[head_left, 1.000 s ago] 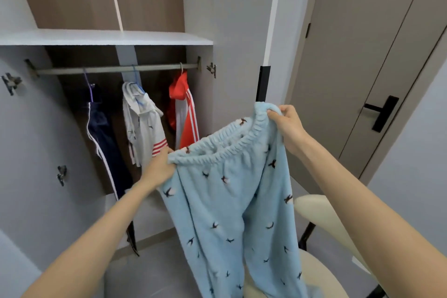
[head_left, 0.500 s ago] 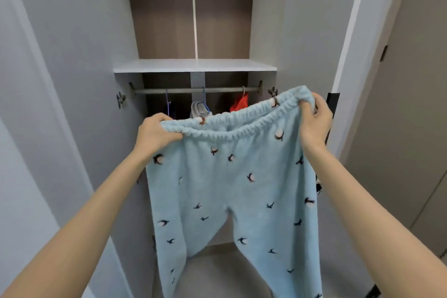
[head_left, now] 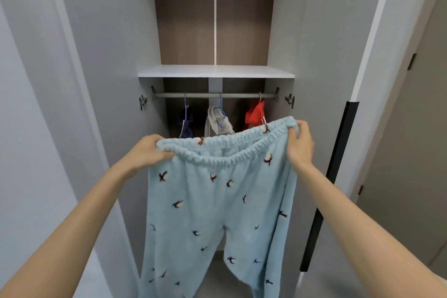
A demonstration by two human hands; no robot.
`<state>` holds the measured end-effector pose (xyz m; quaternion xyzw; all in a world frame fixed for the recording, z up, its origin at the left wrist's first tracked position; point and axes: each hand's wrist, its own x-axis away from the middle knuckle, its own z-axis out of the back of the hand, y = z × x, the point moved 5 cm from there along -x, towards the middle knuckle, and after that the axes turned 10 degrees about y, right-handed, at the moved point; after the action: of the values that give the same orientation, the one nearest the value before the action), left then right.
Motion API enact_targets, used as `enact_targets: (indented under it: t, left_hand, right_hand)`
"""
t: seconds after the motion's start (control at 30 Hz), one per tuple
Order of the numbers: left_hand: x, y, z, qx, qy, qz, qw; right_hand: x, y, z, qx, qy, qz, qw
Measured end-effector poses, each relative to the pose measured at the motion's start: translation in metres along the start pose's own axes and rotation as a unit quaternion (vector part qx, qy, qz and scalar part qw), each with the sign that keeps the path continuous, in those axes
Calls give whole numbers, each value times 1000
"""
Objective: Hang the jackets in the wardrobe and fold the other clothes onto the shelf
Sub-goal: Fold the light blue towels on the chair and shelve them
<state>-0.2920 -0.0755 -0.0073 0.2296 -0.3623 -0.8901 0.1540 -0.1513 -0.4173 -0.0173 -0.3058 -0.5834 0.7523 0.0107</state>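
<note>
Both the left hand and the right hand grip the elastic waistband of light-blue fleece bird-print trousers, held spread near the white wardrobe shelf.

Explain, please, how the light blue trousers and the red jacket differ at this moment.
The light blue trousers are held up by the waistband in the left hand and right hand; the red jacket hangs on a hanger from the rail. The trousers carry small dark bird shapes; the jacket has white stripes. Neither is on the shelf.
</note>
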Motion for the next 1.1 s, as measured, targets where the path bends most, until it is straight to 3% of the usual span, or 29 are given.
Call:
enact_targets:
  t: [0.07, 0.17, 0.23, 0.27, 0.33, 0.4, 0.43, 0.5, 0.57, 0.63, 0.77, 0.83, 0.9, 1.0, 1.1]
  left_hand:
    - [1, -5, -5, 145, -20, 100, 984]
    - [6, -2, -17, 363, -94, 247, 893]
    - [3, 7, -24, 457, -101, 269, 841]
    - [1, 10, -27, 459, -70, 261, 846]
    - [4, 5, -30, 382, 55, 246, 889]
    - [12, -7, -39, 369, 126, 263, 883]
    - [19, -11, -48, 403, 117, 300, 857]
    - [30, -15, -66, 462, 72, 353, 810]
    - [35, -9, -80, 471, 21, 357, 806]
    - [38, 6, -98, 476, -50, 346, 807]
    - [45, 35, -126, 500, -106, 320, 798]
    - [49, 44, -135, 480, -120, 302, 815]
    - [54, 51, -140, 462, -130, 289, 828]
    - [55, 58, -142, 484, -121, 302, 812]
    - [55, 69, -141, 493, -133, 287, 810]
  right_hand:
    - [-3, -1, -3, 46, -68, -1, 997]
    - [-8, -6, -11, -15, -132, -74, 988]
    - [-8, -6, -11, -69, -124, -130, 981]
    - [-7, -5, -9, -60, -109, -117, 985]
    - [0, -1, -5, 17, -105, -50, 993]
    - [13, 9, -5, 72, -130, -36, 988]
    - [18, 16, -6, 69, -139, -64, 986]
    - [28, 32, -6, -10, -149, -198, 969]
    - [42, 38, -9, -117, -157, -334, 922]
    - [54, 32, -16, -168, -180, -367, 897]
    - [70, 7, -26, -115, -225, -188, 949]
    - [79, -1, -24, -71, -245, -88, 963]
    - [88, -4, -20, -54, -268, -11, 962]
    - [99, -9, -12, -19, -302, 84, 950]
    - [104, -11, -8, -42, -332, 95, 938]
